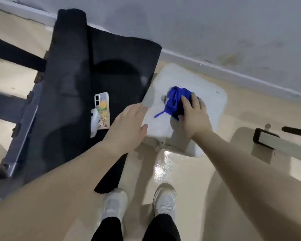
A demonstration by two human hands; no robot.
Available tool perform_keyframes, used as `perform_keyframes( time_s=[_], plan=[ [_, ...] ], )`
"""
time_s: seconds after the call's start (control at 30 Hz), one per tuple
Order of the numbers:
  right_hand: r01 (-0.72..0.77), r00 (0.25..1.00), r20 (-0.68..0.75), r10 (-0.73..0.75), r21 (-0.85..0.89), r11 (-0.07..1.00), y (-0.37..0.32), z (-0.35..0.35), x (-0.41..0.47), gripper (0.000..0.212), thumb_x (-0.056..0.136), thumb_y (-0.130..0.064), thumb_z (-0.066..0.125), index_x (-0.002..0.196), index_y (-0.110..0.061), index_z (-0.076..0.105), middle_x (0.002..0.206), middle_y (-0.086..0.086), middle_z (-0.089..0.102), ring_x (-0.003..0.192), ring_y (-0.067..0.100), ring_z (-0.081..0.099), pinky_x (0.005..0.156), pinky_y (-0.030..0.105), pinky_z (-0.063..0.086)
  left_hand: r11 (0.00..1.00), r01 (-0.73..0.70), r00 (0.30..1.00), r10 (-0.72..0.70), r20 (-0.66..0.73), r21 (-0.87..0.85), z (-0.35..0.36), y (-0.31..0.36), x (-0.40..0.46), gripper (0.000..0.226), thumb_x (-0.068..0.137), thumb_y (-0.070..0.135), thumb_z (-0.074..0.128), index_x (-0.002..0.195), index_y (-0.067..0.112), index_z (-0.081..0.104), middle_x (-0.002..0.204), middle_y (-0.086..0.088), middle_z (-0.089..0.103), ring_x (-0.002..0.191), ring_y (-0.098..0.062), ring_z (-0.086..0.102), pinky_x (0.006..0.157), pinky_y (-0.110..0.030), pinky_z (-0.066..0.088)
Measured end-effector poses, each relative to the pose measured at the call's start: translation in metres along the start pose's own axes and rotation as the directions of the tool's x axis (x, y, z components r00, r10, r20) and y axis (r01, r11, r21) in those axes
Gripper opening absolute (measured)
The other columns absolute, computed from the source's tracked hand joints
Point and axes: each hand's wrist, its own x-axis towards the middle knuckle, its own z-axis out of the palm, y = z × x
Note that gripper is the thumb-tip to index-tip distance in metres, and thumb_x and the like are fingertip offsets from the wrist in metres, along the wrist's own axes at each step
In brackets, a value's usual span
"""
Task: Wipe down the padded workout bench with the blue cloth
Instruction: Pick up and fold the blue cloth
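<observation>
The padded bench has a pale grey seat pad [207,94] and a black back pad [111,54] to its left. A bunched blue cloth [174,100] lies on the grey pad. My right hand [193,115] lies on the cloth's near side with fingers spread, pressing it against the pad. My left hand [129,124] hovers flat, fingers straight, at the seam between the black pad and the grey pad, holding nothing.
A phone in a colourful case [102,110] and a white object [95,122] lie on the black pad near my left hand. Dark metal frame bars [16,108] stand at left. A wall [215,28] runs behind. My white shoes [164,200] stand on glossy beige floor.
</observation>
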Motion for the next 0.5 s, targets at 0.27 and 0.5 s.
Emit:
perform_keyframes(
  time_s=[0.27,0.5],
  plan=[
    [-0.041,0.984,-0.141,0.106,0.406,0.913,0.010,-0.030,-0.004,0.016,0.081,-0.001,0.053,0.094,-0.010,0.048,0.095,0.010,0.053,0.084,0.028,0.047,0.061,0.024,0.031,0.976,0.083,0.995,-0.071,0.069,-0.202,0.012,0.007,-0.010,0.045,0.098,0.020,0.041,0.142,0.011,0.036,0.149,-0.001,0.033,0.136,-0.021,0.033,0.111,-0.035,0.031],
    [-0.305,0.943,0.334,0.019,0.835,0.459,-0.018,-0.164,-0.126,0.021,0.064,-0.002,0.047,0.082,-0.008,0.055,0.069,0.003,0.052,0.064,0.018,0.047,0.052,0.022,0.036,0.936,0.001,0.960,0.098,0.261,-0.353,-0.106,0.092,-0.049,0.086,0.090,0.024,0.060,0.151,0.026,0.000,0.159,0.002,-0.002,0.142,-0.015,0.022,0.107,-0.024,0.027]
  ],
)
